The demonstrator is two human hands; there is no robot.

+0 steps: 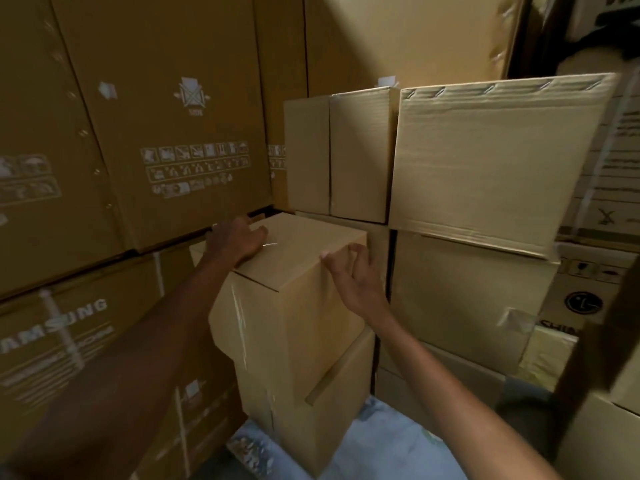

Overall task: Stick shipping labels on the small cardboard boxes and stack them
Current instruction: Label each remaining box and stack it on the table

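A small taped cardboard box (298, 306) sits on top of another small box (325, 407), forming a short stack in front of me. My left hand (235, 242) rests flat on the top box's upper face near its far left corner, fingers straight. My right hand (356, 282) is at the box's right side by the upper edge, fingers spread and relaxed; whether it touches the cardboard I cannot tell. No label shows on the faces I see.
Large printed appliance cartons (166, 133) wall off the left. Plain boxes (491, 157) are stacked behind and to the right, more cartons (585, 303) beyond them. A pale blue floor (381, 445) shows below the stack.
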